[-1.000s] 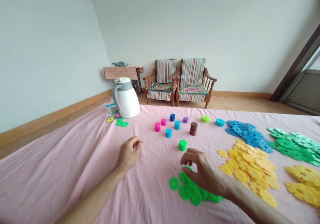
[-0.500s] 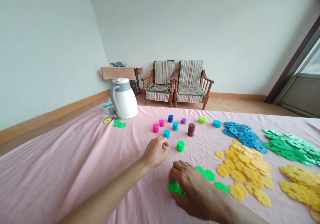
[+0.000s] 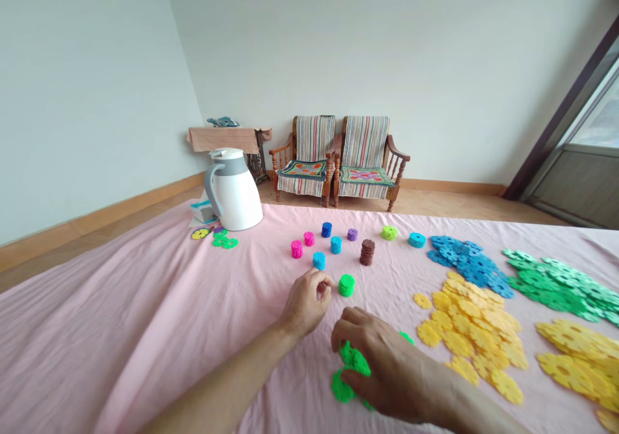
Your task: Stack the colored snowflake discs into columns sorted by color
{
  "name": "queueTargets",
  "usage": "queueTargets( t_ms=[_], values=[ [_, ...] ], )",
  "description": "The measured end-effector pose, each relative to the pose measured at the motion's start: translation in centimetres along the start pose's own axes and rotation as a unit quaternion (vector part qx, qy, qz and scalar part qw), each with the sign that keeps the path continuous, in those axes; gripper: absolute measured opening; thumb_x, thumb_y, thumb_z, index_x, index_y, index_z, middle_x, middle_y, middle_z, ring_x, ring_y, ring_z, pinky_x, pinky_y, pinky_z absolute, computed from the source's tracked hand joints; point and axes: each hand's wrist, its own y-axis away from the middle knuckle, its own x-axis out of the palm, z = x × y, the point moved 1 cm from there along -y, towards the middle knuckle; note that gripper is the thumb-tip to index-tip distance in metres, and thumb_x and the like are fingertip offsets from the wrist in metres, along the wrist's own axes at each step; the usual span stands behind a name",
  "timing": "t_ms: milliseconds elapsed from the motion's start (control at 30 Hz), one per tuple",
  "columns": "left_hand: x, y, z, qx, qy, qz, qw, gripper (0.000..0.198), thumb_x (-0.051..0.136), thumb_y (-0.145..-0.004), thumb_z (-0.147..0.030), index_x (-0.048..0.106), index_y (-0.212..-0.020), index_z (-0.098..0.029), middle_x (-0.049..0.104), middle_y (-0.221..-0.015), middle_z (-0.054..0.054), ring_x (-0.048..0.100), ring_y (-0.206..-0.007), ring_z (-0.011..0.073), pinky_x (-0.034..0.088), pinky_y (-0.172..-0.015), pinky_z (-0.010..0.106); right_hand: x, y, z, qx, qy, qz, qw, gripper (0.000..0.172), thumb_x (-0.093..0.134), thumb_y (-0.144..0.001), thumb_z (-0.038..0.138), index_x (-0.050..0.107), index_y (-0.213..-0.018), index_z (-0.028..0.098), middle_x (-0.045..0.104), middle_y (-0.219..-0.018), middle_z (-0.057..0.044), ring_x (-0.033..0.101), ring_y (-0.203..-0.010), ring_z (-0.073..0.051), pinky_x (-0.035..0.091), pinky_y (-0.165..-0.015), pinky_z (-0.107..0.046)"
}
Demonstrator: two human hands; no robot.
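My left hand point(image 3: 308, 302) hovers over the pink cloth with its fingers curled and its thumb and fingertips drawn together. Whatever they may hold is hidden. Just right of its fingertips stands a short stack of bright green flower-shaped discs point(image 3: 346, 286). My right hand point(image 3: 382, 363) arches palm down over loose bright green discs point(image 3: 343, 386), thumb and fingers apart. Several of these discs show between the thumb and fingers, and the hand covers others. A light blue stack point(image 3: 318, 261) sits just beyond my left hand.
Pink point(image 3: 296, 249), dark blue point(image 3: 327, 229), purple point(image 3: 353, 235) and brown point(image 3: 367, 252) stacks stand farther back. Yellow point(image 3: 476, 331), blue point(image 3: 471, 263) and green point(image 3: 556, 286) disc piles spread rightward. A white jug point(image 3: 236, 192) stands at the back left. Two wooden chairs point(image 3: 366, 153) are beyond the cloth.
My left hand has moved right, closer to the green stack. My right hand's fingers have spread apart, and more green discs show beneath it. The view has shifted slightly.
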Motion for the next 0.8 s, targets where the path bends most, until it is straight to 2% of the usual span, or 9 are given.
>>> queueTargets(
  t_ms=[67, 167, 267, 367, 533, 667, 733, 800],
  values=[
    [0.0, 0.0, -0.1, 0.003, 0.002, 0.004, 1.0, 0.02, 0.05, -0.073, -0.003, 0.062, -0.079, -0.018, 0.059, -0.076, 0.0, 0.056, -0.068, 0.0124, 0.043, -0.063, 0.022, -0.3, 0.3, 0.4, -0.004, 0.007, 0.03, 1.0, 0.027, 0.06, -0.068, 0.011, 0.059, -0.093, 0.022, 0.057, -0.098, -0.002, 0.053, -0.09, -0.016, 0.041, -0.08, -0.028],
    [0.0, 0.0, -0.1, 0.007, 0.004, 0.008, 1.0, 0.02, 0.049, -0.073, -0.003, 0.061, -0.078, -0.018, 0.059, -0.077, 0.0, 0.057, -0.069, 0.0126, 0.043, -0.064, 0.022, -0.5, 0.4, 1.2, 0.001, 0.033, 0.067, 0.997, 0.02, 0.06, -0.072, 0.014, 0.06, -0.091, 0.021, 0.059, -0.098, -0.003, 0.054, -0.091, -0.018, 0.042, -0.081, -0.03],
    [0.0, 0.0, 0.0, 0.009, 0.003, 0.013, 1.0, 0.02, 0.049, -0.074, -0.003, 0.062, -0.078, -0.018, 0.059, -0.078, 0.0, 0.056, -0.069, 0.0127, 0.043, -0.064, 0.022, -0.6, 0.5, 1.8, 0.005, 0.049, 0.082, 0.995, 0.016, 0.06, -0.073, 0.013, 0.061, -0.088, 0.019, 0.06, -0.096, -0.004, 0.055, -0.091, -0.018, 0.042, -0.08, -0.03],
    [0.0, 0.0, 0.0, 0.008, 0.002, 0.017, 1.0, 0.02, 0.049, -0.074, -0.004, 0.061, -0.077, -0.018, 0.059, -0.078, 0.0, 0.057, -0.07, 0.0128, 0.043, -0.064, 0.022, -0.8, 0.3, 1.5, -0.004, 0.007, 0.071, 0.997, 0.014, 0.06, -0.071, 0.009, 0.061, -0.081, 0.019, 0.062, -0.088, -0.001, 0.055, -0.086, -0.015, 0.042, -0.073, -0.024],
    [-0.1, 0.1, -0.3, 0.009, -0.005, 0.02, 1.0, 0.02, 0.049, -0.073, -0.004, 0.061, -0.076, -0.019, 0.058, -0.077, 0.0, 0.056, -0.069, 0.013, 0.043, -0.065, 0.022, -1.1, -0.7, -1.0, 0.024, -0.089, 0.015, 0.996, 0.013, 0.059, -0.068, 0.007, 0.062, -0.074, 0.018, 0.061, -0.074, 0.003, 0.053, -0.071, -0.009, 0.04, -0.064, -0.019],
    [0.0, 0.1, -0.3, 0.006, -0.003, 0.028, 1.0, 0.02, 0.048, -0.074, -0.005, 0.062, -0.077, -0.019, 0.058, -0.078, 0.0, 0.055, -0.069, 0.0134, 0.043, -0.064, 0.023, -1.2, -1.1, -2.5, 0.043, -0.128, 0.02, 0.991, 0.014, 0.054, -0.068, 0.007, 0.061, -0.073, 0.018, 0.058, -0.066, 0.005, 0.049, -0.06, -0.007, 0.035, -0.052, -0.017],
    [-0.1, 0.1, -0.3, 0.006, 0.0, 0.029, 1.0, 0.02, 0.049, -0.073, -0.005, 0.062, -0.077, -0.019, 0.058, -0.078, 0.0, 0.055, -0.071, 0.0139, 0.043, -0.064, 0.023, -1.3, -1.1, -2.8, 0.047, -0.122, 0.021, 0.991, 0.016, 0.053, -0.066, 0.007, 0.062, -0.073, 0.018, 0.059, -0.068, 0.005, 0.05, -0.061, -0.008, 0.036, -0.053, -0.017],
    [-0.3, 0.1, -0.6, 0.007, 0.008, 0.023, 1.0, 0.02, 0.049, -0.073, -0.005, 0.062, -0.078, -0.019, 0.058, -0.078, 0.0, 0.056, -0.071, 0.014, 0.042, -0.064, 0.022, -1.5, -1.1, -3.1, 0.054, -0.118, -0.005, 0.992, 0.015, 0.054, -0.067, 0.007, 0.062, -0.072, 0.018, 0.06, -0.069, 0.004, 0.05, -0.063, -0.008, 0.037, -0.056, -0.018]
  ],
)
